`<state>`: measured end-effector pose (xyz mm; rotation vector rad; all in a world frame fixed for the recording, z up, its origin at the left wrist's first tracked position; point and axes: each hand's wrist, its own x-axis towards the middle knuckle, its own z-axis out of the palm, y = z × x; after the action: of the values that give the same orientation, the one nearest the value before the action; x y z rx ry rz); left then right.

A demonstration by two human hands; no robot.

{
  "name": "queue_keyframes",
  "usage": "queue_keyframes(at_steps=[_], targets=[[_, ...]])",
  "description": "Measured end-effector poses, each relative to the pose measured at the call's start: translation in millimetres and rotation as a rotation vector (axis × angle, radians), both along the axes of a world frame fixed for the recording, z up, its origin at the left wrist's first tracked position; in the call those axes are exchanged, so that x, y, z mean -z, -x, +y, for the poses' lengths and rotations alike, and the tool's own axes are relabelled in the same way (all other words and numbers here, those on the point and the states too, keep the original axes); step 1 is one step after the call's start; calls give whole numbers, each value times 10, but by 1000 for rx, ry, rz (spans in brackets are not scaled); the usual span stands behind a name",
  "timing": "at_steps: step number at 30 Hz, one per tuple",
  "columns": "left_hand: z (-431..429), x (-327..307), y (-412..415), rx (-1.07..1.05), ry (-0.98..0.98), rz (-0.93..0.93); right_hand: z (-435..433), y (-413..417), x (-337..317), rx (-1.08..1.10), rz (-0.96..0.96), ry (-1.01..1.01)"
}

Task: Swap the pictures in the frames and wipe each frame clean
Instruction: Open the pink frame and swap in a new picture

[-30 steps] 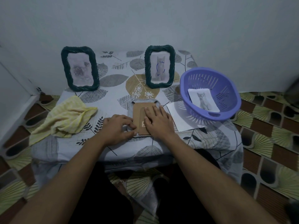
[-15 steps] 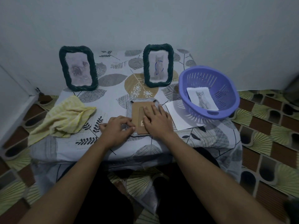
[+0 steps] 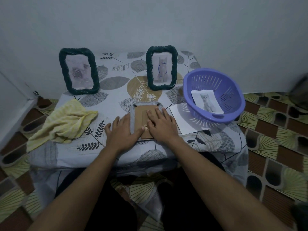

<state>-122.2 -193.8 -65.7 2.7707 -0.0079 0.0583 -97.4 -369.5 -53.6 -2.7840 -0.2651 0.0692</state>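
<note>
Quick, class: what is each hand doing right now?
Left hand: open, resting flat on the face-down frame.
Right hand: open, pressing flat on the same frame.

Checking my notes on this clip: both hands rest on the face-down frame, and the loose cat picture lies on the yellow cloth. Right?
Not quite. The head view shows the cat picture lying in the purple basket, not on the yellow cloth. The left hand and right hand do rest on the face-down frame.
</note>
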Motion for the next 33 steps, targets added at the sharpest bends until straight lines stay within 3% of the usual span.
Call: queue_keyframes(at_steps=[4,9,13,23,33], targets=[[-8,46,-5,-27,-55,-51,-13,-11,-21,-8,47,-35],[-32,51,4,-40,-73,-75,-104,-130,-158,7,191,-223],[-39,51,3,-48,-81,-90,-160,-136,-282,55,95,-400],[-39,31,8,-52,-77,-89,-523,311,-323,77,-35,-3],[-27,26,15,-53,-70,-89,-455,493,-335,118,-184,91]])
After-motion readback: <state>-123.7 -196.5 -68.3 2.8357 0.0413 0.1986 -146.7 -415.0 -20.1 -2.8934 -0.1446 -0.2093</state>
